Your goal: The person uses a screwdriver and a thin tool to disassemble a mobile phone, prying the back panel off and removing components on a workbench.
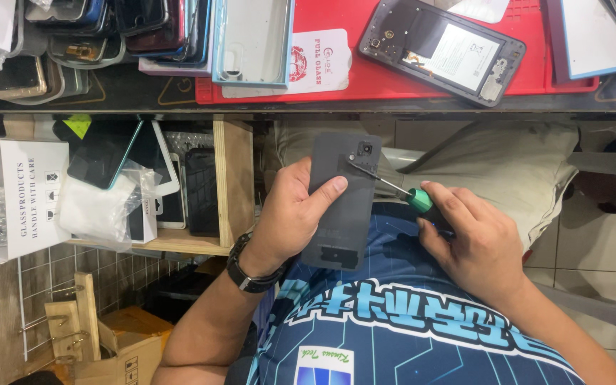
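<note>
Phone back cover point(341, 199), dark grey with a small camera window near its upper end, is held upright in front of the person's chest, below the edge of the worktop point(393, 103). The left hand point(290, 214) grips it from the left side, its fingers wrapped behind the panel and the thumb pressed flat across the front. A black wristwatch point(249, 274) sits on that wrist. The right hand point(475, 239) has its fingers clamped around the green handle of a small screwdriver point(401, 191), whose thin metal shaft runs up and to the left, with the tip touching the cover just beside the camera window.

On the worktop, a red mat point(536, 68) carries an opened phone point(442, 50) lying with its battery and inner parts exposed. Left of it lie a pale blue phone case point(251, 43) and a heap of other cases. Under the worktop, a wooden shelf point(233, 182) holds more phones and boxes, with a white cardboard box point(30, 192) at the far left.
</note>
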